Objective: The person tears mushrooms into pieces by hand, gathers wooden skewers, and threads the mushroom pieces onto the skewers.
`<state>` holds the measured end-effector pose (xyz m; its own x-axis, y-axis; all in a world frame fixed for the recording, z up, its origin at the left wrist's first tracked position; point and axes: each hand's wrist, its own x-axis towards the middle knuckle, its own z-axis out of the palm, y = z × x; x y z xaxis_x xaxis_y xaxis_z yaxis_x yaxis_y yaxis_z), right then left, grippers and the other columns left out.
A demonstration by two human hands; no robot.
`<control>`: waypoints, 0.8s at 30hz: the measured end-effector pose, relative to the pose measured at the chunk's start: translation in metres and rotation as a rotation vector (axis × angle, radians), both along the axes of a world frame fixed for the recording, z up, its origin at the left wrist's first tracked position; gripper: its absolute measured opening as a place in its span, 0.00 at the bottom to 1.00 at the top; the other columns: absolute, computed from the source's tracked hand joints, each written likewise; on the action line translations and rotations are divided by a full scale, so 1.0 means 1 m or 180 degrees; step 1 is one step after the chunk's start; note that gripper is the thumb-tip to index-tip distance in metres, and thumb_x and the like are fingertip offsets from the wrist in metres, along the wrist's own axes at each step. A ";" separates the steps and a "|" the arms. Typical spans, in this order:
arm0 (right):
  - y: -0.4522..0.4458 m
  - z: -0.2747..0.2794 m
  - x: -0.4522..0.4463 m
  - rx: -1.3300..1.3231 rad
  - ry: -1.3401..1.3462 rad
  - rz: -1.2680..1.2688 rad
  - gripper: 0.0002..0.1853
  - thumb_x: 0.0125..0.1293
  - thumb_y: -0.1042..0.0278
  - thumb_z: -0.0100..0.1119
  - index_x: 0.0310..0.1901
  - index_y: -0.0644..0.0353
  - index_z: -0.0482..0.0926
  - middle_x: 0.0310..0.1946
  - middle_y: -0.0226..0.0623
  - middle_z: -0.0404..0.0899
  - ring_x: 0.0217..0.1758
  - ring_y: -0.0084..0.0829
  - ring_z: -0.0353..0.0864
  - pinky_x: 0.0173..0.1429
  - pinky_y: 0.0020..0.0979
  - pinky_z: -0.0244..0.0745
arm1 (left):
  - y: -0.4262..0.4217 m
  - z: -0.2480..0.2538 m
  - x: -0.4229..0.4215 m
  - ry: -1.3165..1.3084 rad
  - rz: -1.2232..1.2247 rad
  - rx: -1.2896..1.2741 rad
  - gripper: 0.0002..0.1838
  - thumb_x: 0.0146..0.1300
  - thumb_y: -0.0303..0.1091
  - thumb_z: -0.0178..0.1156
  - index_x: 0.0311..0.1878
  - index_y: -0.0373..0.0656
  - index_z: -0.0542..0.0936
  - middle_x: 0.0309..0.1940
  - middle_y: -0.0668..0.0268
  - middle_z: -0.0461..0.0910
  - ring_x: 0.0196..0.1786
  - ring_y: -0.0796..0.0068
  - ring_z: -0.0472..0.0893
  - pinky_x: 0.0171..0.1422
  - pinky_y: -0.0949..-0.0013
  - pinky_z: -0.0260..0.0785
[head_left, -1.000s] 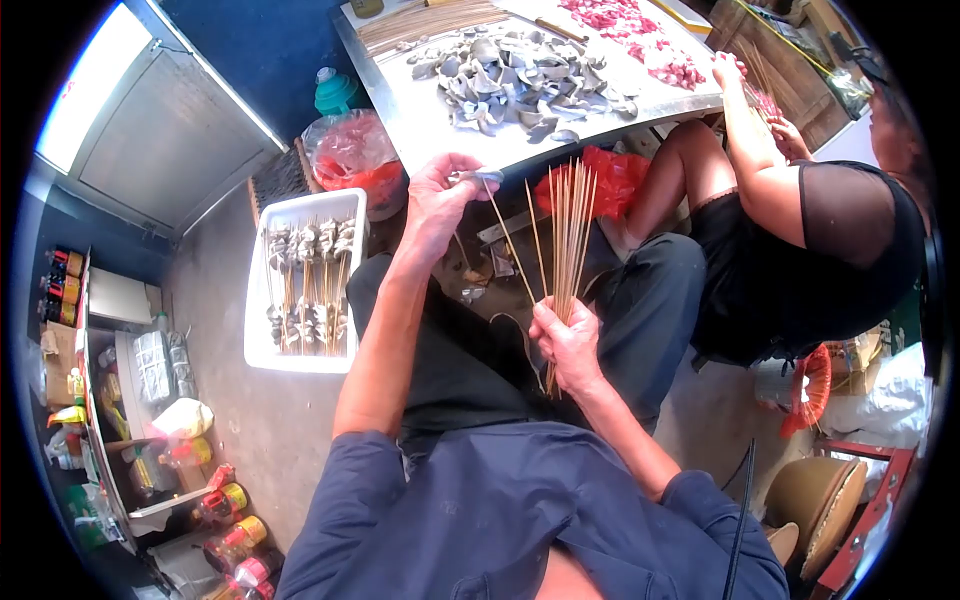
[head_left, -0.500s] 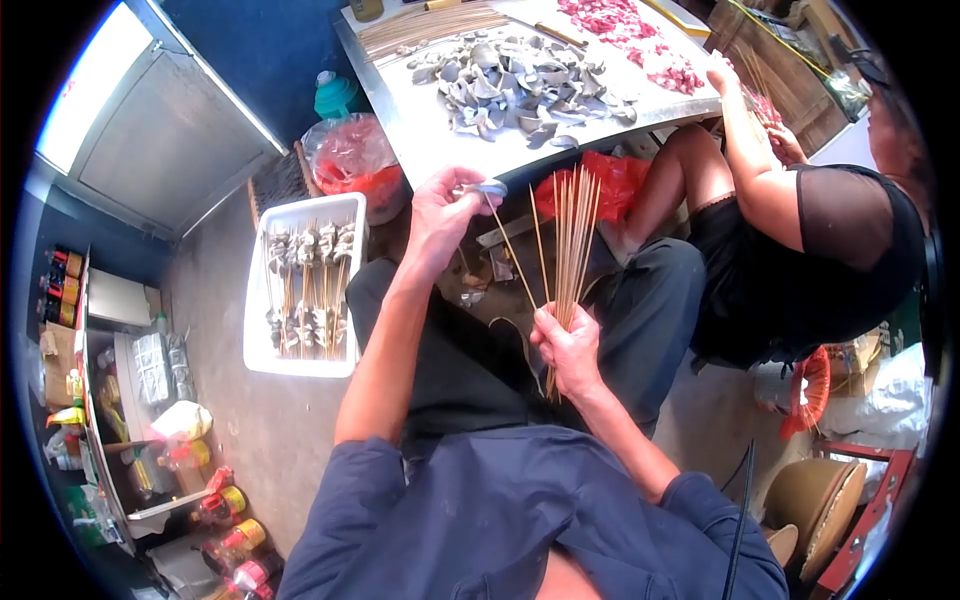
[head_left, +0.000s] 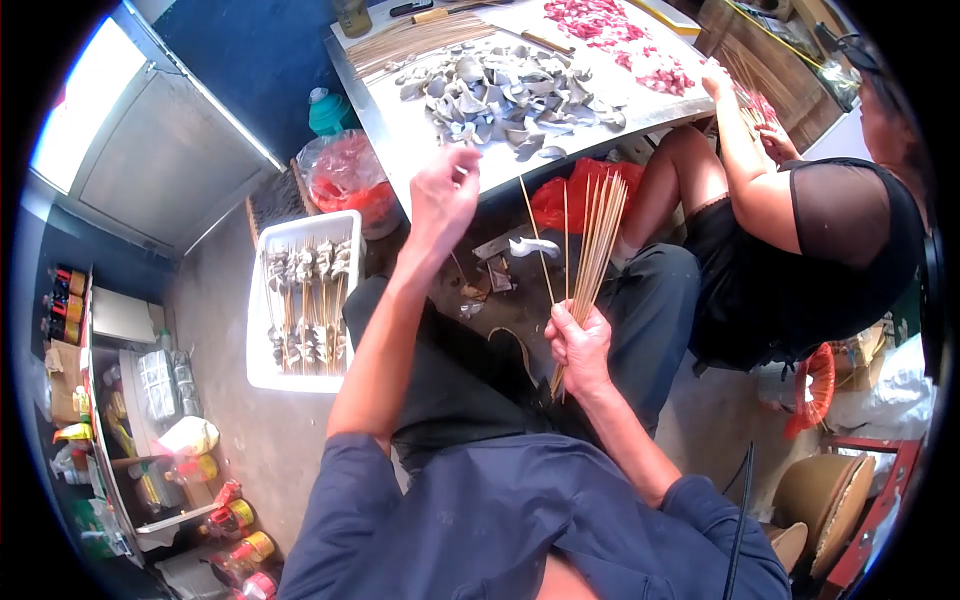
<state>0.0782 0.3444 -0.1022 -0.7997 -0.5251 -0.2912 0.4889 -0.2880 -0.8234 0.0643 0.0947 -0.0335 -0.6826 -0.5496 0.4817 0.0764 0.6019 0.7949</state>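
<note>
Over the knees [head_left: 668,275], gripping skewers [head_left: 597,240] in right hand [head_left: 582,348], having just released a threaded grey piece [head_left: 534,246] from left hand [head_left: 441,198].

The bamboo skewers [head_left: 597,240] are showing tan, the slices [head_left: 510,95] mixing grey and white, the diced meat [head_left: 655,72] mixing red and pale pink, the tray [head_left: 295,383] gleaming white, the jug [head_left: 326,114] showing teal, and the shirt [head_left: 465,490] showing plain navy.

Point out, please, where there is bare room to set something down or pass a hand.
Bare tabletop runs between the grey pieces and the table's near left corner, beside the left hand. Bare floor lies between the white tray and the bottles. The table's far side is crowded with loose skewers and red pieces.
</note>
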 end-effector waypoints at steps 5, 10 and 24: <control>0.004 0.000 0.004 0.0069 -0.0006 0.0035 0.05 0.69 0.69 0.60 0.38 0.58 0.75 0.21 0.29 0.76 0.13 0.12 0.62 0.16 0.17 0.53 | -0.035 0.006 -0.038 -0.0436 0.0158 -0.1206 0.13 0.55 0.28 0.62 0.45 0.42 0.82 0.36 0.58 0.78 0.38 0.58 0.81 0.45 0.60 0.73; 0.006 -0.004 0.009 0.0103 -0.0093 0.0112 0.05 0.69 0.68 0.61 0.38 0.57 0.74 0.21 0.28 0.76 0.13 0.12 0.62 0.16 0.16 0.54 | -0.050 0.002 -0.049 -0.0394 0.0232 -0.1789 0.07 0.58 0.28 0.62 0.40 0.41 0.84 0.32 0.60 0.79 0.37 0.65 0.81 0.43 0.65 0.72; -0.005 0.002 0.015 -0.0013 0.0066 0.0365 0.05 0.68 0.70 0.61 0.38 0.58 0.74 0.21 0.27 0.75 0.15 0.12 0.63 0.17 0.15 0.55 | -0.038 -0.004 0.001 -0.0252 0.0353 -0.1443 0.09 0.57 0.25 0.60 0.41 0.41 0.83 0.36 0.61 0.82 0.36 0.66 0.83 0.40 0.65 0.73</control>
